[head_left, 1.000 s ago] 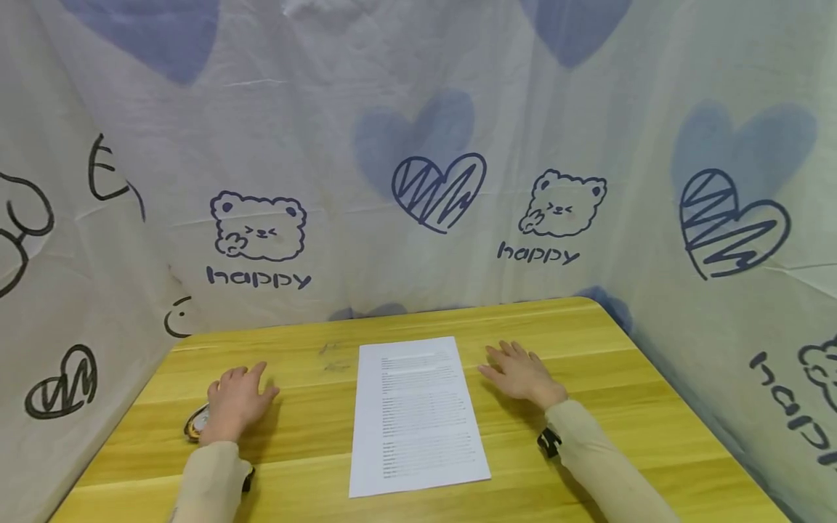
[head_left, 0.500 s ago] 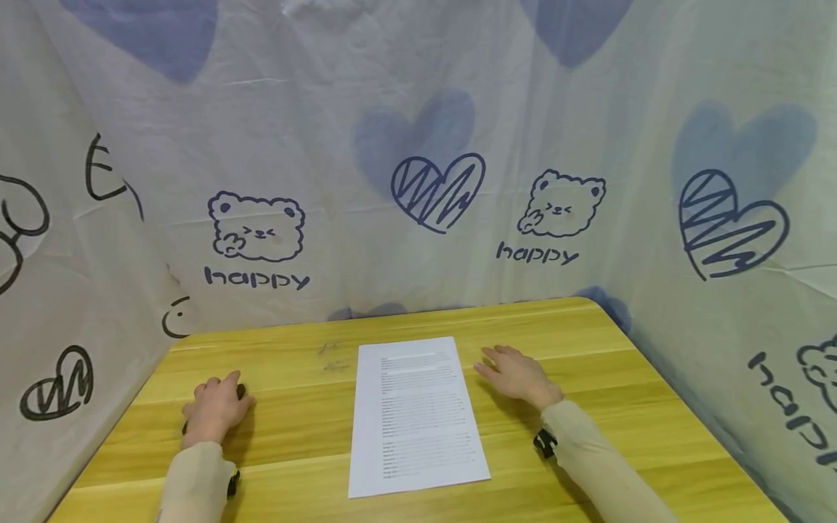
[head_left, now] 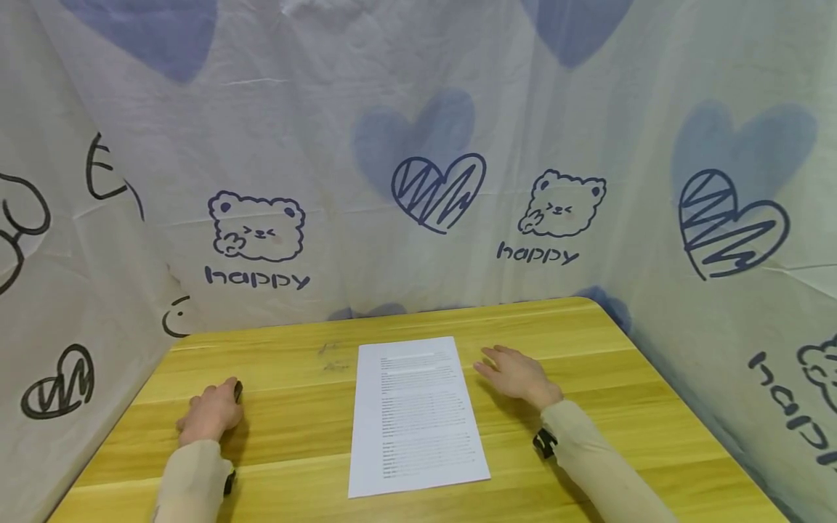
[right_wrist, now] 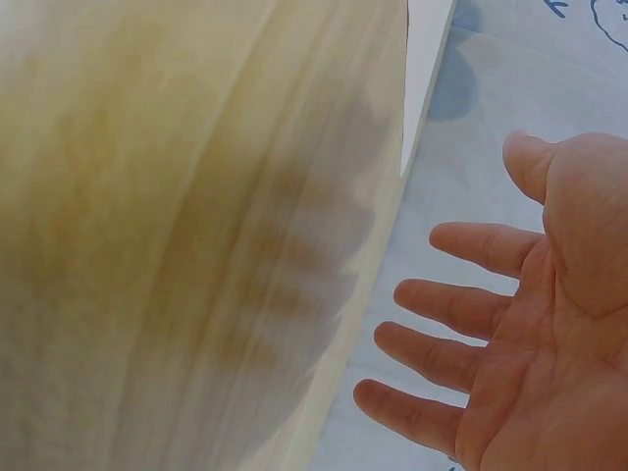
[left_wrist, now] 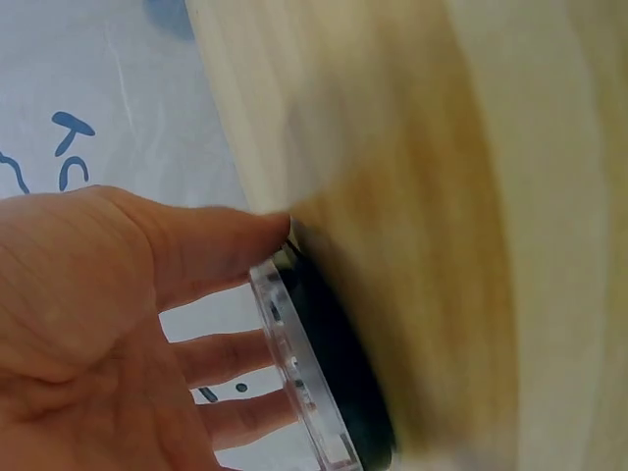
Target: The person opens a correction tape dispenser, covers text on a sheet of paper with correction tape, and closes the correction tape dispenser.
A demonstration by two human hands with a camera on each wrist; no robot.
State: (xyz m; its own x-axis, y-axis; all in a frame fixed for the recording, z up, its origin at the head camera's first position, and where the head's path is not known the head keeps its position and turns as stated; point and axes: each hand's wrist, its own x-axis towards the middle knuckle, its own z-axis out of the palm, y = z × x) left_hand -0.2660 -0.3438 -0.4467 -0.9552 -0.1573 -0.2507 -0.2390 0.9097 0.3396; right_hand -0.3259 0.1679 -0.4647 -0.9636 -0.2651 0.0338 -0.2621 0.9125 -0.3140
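At the left of the table, the left hand (head_left: pixel 211 412) grips a flat object with a dark side (head_left: pixel 238 391), mostly covered by the hand in the head view. The left wrist view shows that object (left_wrist: pixel 329 363) on edge, with a clear rim and a dark face, pinched between the thumb and fingers of the left hand (left_wrist: pixel 88 304). Right of the printed paper (head_left: pixel 418 418), the right hand (head_left: pixel 519 376) has its fingers spread and holds nothing. In the right wrist view the palm and fingers of the right hand (right_wrist: pixel 530 324) are bare.
The yellow wood-grain table (head_left: pixel 294 407) has faint dark marks near its back edge. A white curtain (head_left: pixel 353 269) with hearts, bears and "happy" lettering surrounds it at the back and sides. Dark bands sit at both wrists.
The left hand has moved left onto the round object that lay beside it and now grips it, turned on edge. The right hand has barely shifted; the paper is unmoved.
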